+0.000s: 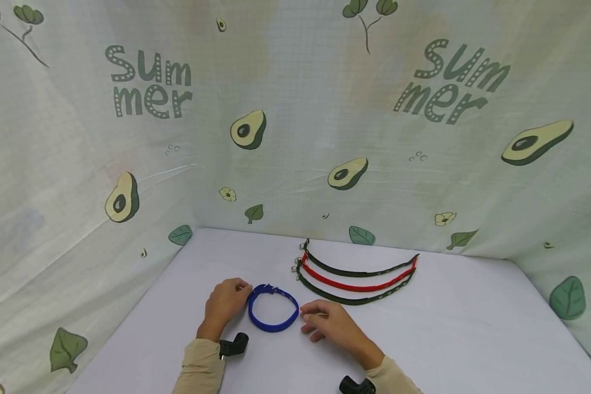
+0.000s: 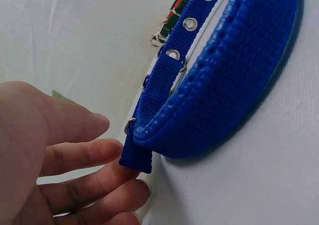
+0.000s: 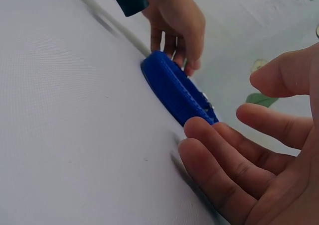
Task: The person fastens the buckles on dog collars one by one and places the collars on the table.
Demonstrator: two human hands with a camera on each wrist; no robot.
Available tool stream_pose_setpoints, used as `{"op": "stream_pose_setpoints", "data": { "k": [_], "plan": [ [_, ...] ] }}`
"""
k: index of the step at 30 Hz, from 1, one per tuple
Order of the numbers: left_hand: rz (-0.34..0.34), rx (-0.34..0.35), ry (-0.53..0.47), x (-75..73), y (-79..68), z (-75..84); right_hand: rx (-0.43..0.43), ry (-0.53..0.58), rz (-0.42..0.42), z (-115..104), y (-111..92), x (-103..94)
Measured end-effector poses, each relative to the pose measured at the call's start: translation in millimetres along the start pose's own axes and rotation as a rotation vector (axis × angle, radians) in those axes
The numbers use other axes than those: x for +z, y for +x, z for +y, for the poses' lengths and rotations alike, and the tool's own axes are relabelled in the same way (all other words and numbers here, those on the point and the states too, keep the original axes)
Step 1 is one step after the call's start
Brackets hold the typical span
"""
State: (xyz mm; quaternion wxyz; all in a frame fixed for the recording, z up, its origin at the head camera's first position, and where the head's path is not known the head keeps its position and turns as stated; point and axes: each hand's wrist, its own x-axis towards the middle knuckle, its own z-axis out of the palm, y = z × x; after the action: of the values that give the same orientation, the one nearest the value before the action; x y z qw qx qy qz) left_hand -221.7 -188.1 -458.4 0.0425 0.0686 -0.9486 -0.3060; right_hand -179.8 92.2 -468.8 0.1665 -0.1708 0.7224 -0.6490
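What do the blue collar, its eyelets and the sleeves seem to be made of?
Blue collar: woven webbing, perhaps nylon, mostly matt; its weave shows up close, though the exact fibre is unclear.
Eyelets: likely metal, silvery and shiny, judging by their bright glints.
Sleeves: apparently matt beige cloth, as the wrinkles suggest; fabric type unclear.

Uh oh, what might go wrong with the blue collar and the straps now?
The blue collar stands on its edge, and the right hand is right beside it, so a bump might tip it.

Its loose end sticks out by the left hand, so a tug could spoil the loop.

The red strap lies close between two dark green straps, so moving one might drag another.
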Motion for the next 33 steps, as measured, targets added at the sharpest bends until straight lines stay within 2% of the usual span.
{"op": "stream_pose_setpoints", "data": {
  "k": [8,18,25,29,33],
  "plan": [
    [0.045,-0.011,-0.022,-1.4,1.3,0.3,-0.014,-0.022,0.014,-3,-2,-10.3],
    [0.136,0.003,-0.063,2.6,2.3,4.0,-0.016,-0.077,0.091,-2,-6,-35.2],
    [0.183,0.044,-0.078,6.3,0.5,8.0,-0.032,-0.088,0.171,-6,-10,-52.9],
    [0.208,0.073,-0.097,8.9,-2.4,15.8,-0.033,-0.118,0.230,-11,-14,-64.3],
    [0.224,0.130,-0.113,14.1,-5.6,25.0,-0.012,-0.176,0.309,-15,-19,-75.8]
  ]
}}
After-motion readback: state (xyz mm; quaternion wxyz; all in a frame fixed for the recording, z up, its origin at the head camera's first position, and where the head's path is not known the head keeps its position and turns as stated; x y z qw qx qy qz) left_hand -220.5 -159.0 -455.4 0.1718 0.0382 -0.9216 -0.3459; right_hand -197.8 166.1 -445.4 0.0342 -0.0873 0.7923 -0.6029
